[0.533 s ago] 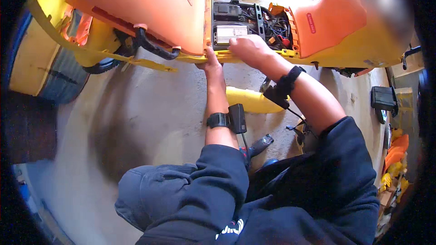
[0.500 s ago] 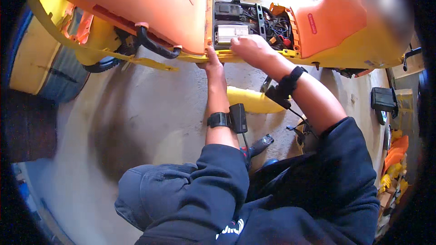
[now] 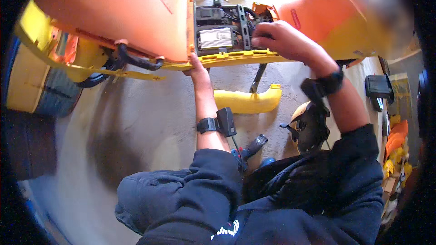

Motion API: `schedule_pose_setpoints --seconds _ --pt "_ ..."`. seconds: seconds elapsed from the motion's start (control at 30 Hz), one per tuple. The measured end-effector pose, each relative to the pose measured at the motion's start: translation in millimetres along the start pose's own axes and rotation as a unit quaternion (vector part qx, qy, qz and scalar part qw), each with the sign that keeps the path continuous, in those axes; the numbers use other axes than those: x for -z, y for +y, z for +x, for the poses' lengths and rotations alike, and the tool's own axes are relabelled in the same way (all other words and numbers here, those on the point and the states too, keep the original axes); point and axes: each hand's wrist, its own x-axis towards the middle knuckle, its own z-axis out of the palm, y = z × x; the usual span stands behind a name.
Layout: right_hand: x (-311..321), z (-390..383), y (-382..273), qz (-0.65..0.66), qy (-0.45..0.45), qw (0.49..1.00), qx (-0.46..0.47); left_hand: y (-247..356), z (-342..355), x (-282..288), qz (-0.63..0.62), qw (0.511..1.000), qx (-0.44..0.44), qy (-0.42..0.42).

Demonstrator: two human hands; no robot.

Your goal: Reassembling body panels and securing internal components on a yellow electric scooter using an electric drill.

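An orange and yellow electric scooter body lies across the far side, with an opening between its orange floor panel [image 3: 131, 13] and orange front panel [image 3: 313, 9]. Inside sit a silver finned controller box [image 3: 215, 39], a black module [image 3: 210, 14] and a black perforated metal strip [image 3: 245, 27]. My left hand [image 3: 198, 68] grips the yellow side trim [image 3: 222, 58] from below, thumb over its edge by the floor panel's corner. Above the opening's right part is my right hand [image 3: 284, 41], its fingers curled inward. Whatever those fingers hold is hidden, and the hand covers most of the wiring there.
A yellow curved panel [image 3: 250, 101] lies on the floor below the scooter. Nearer me are a cordless power tool [image 3: 250, 149] and a yellow helmet with dark lining [image 3: 311, 129]. A black box [image 3: 379, 86] and orange and yellow parts [image 3: 397, 136] stand at the right.
My right hand has moved right, from the silver controller box to the wiring side, uncovering the box. The view has shifted, and my left hand stays on the yellow trim.
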Motion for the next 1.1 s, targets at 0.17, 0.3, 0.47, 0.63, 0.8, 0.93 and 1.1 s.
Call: schedule_pose_setpoints --seconds 0.17,0.3,0.47,0.63,0.8,0.93,1.1 --pt "32.1 -135.2 45.8 0.085 -0.123 0.976 -0.158 5.6 1.9 11.0 0.155 0.988 0.023 -0.013" --pt "-0.4 -260.7 107.4 0.072 -0.078 0.964 -0.246 49.2 -31.9 -26.6 0.072 0.989 0.123 -0.047" --pt "-86.2 -385.7 152.9 0.083 -0.043 0.887 -0.452 41.3 -17.8 -12.0 0.072 0.983 0.145 -0.084" --pt "-160.5 -406.4 161.4 0.133 -0.110 0.889 -0.424 44.0 -30.4 -29.3 0.096 0.983 0.145 -0.053" --pt "-176.2 -400.1 175.4 0.178 -0.155 0.882 -0.408 49.3 -35.9 -36.0 0.120 0.977 0.162 -0.065" --pt "-174.0 -400.1 183.7 0.129 -0.097 0.882 -0.443 51.6 -42.2 -45.2 0.126 0.980 0.140 -0.060" --pt "-189.3 -401.2 202.8 0.074 -0.023 0.870 -0.487 46.7 -24.6 -19.9 0.073 0.979 0.169 -0.091"
